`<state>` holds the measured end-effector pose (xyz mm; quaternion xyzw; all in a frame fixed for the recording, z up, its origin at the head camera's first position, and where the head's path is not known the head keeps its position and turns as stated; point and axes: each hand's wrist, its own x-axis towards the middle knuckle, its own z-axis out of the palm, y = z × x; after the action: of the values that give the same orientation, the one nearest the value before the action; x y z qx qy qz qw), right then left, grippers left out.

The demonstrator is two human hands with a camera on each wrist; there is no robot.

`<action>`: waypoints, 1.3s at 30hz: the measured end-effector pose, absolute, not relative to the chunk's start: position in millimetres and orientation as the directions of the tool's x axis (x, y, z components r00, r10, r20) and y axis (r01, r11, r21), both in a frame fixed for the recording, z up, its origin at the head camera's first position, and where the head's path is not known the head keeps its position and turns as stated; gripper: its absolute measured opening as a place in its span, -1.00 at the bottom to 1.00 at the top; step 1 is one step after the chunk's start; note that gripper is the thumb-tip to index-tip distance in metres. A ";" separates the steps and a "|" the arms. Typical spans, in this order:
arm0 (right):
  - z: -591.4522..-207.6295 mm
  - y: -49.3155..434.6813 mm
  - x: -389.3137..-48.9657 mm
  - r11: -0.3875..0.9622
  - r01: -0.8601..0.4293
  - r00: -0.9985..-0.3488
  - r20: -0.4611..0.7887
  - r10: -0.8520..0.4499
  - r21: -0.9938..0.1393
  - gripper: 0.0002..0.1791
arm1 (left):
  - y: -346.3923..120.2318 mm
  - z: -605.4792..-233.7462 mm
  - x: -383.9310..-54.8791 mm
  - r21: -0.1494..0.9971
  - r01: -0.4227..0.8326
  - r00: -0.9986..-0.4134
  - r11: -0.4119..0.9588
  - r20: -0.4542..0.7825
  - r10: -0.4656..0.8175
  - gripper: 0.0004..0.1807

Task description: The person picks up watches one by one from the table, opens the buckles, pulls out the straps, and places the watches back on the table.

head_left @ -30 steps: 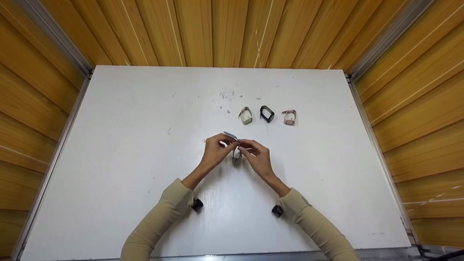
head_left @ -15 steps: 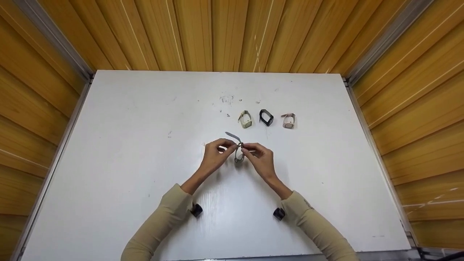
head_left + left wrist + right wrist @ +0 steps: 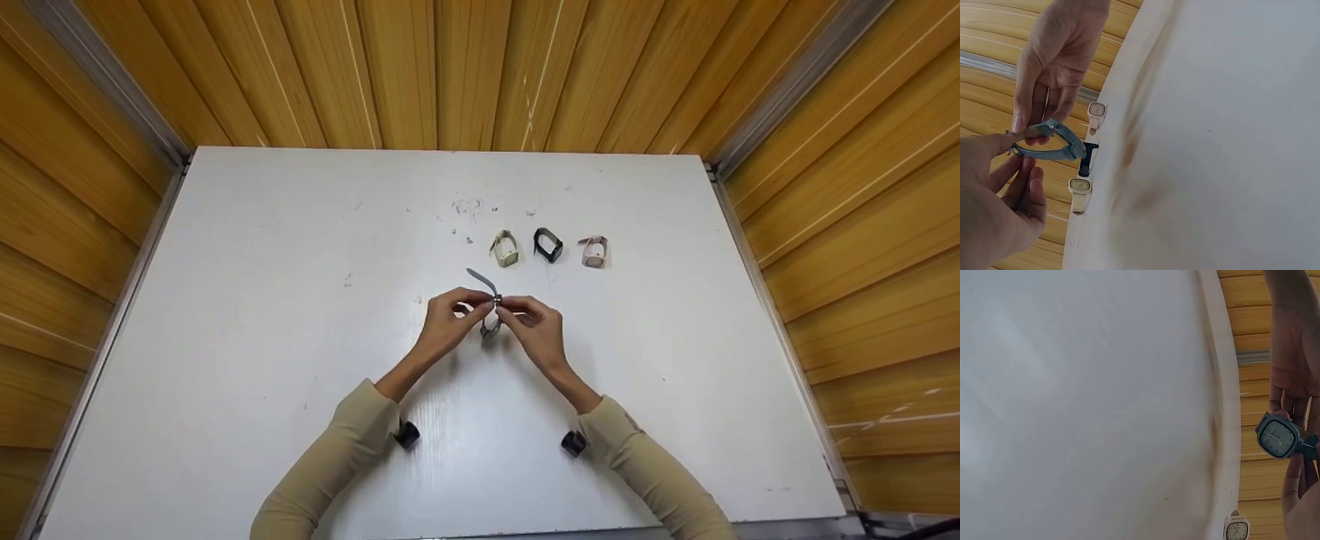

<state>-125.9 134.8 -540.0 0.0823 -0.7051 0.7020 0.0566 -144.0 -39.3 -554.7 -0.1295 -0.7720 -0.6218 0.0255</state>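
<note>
Both hands hold a blue-grey wristwatch (image 3: 490,328) between them over the middle of the table. The left hand (image 3: 450,324) pinches the strap near the buckle with thumb and fingers. From the other side, the right hand (image 3: 537,330) pinches the strap at the same spot. The strap forms a loop, and its loose end points up and left past the fingertips in the head view. In the right wrist view the square watch face (image 3: 1278,436) shows its dial. The fingers partly cover the buckle.
Beyond the hands, three more looped watches stand in a row on the white table (image 3: 225,315): a pale yellow watch (image 3: 506,250), a black watch (image 3: 548,246) and a pink watch (image 3: 594,253). Wood-patterned walls (image 3: 465,75) enclose the table's back and sides.
The strap's loose end now stands free of the left fingers and points up and left. Both hands stay at nearly the same place, still pinching the wristwatch. The other watches have not moved.
</note>
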 end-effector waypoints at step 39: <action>-562.3 154.5 -134.2 0.082 -0.156 -0.984 0.147 -0.105 -0.984 -0.74 | -32.4 -552.0 -146.3 0.915 0.304 -0.943 0.265 0.251 0.217 -0.82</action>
<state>-134.2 154.5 -562.3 0.0887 -0.7351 0.6718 0.0190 -146.3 -32.4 -552.0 -0.1642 -0.7943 -0.5837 0.0372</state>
